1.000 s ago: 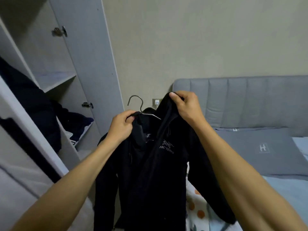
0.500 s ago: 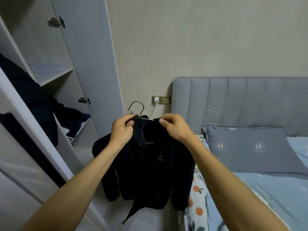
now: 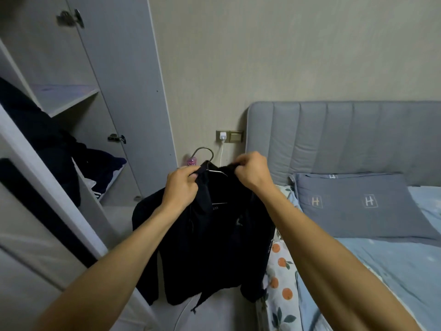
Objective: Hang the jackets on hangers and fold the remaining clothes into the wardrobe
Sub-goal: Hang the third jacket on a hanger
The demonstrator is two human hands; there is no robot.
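A black jacket (image 3: pixel 210 247) hangs in front of me on a thin metal hanger (image 3: pixel 205 154), whose hook sticks up above the collar. My left hand (image 3: pixel 182 187) grips the left side of the collar. My right hand (image 3: pixel 253 170) pinches the right side of the collar, fingers curled over the fabric. The sleeves droop on both sides. To the left the wardrobe (image 3: pixel 71 99) stands open, with dark clothes (image 3: pixel 47 139) hanging inside and folded dark clothes (image 3: pixel 105 163) on a lower shelf.
The wardrobe door (image 3: pixel 124 80) stands open beside the wall. A bed with a grey headboard (image 3: pixel 346 139), grey pillow (image 3: pixel 358 206) and orange-print sheet (image 3: pixel 279 271) fills the right. A charger (image 3: pixel 223 136) is plugged into the wall socket, and a small pink object (image 3: pixel 191 161) sits behind the hanger.
Both hands and the jacket have dropped lower and moved away from me. My right hand has shifted from the raised shoulder fabric onto the collar, closer to my left hand.
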